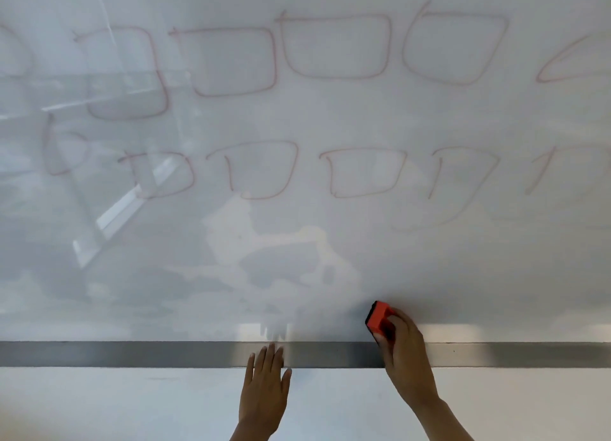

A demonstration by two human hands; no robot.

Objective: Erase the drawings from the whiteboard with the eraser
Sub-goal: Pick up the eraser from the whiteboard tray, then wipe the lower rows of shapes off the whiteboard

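A glossy whiteboard (330, 268) fills most of the view. Two rows of faint red box-like drawings (334, 47) run across its upper half, the lower row (363, 172) more faded. My right hand (401, 348) grips a red eraser (378, 318) with a dark felt edge, held against the board's bottom margin just above the frame. My left hand (266, 384) lies flat with fingers extended, its fingertips resting on the grey metal frame strip (132, 354) to the left of the eraser. It holds nothing.
Below the frame strip runs a pale wall or ledge (99, 404). Reflections of the room and window glare mottle the left half of the board (109, 215). Smudged wipe marks (251, 248) show in the lower middle of the board.
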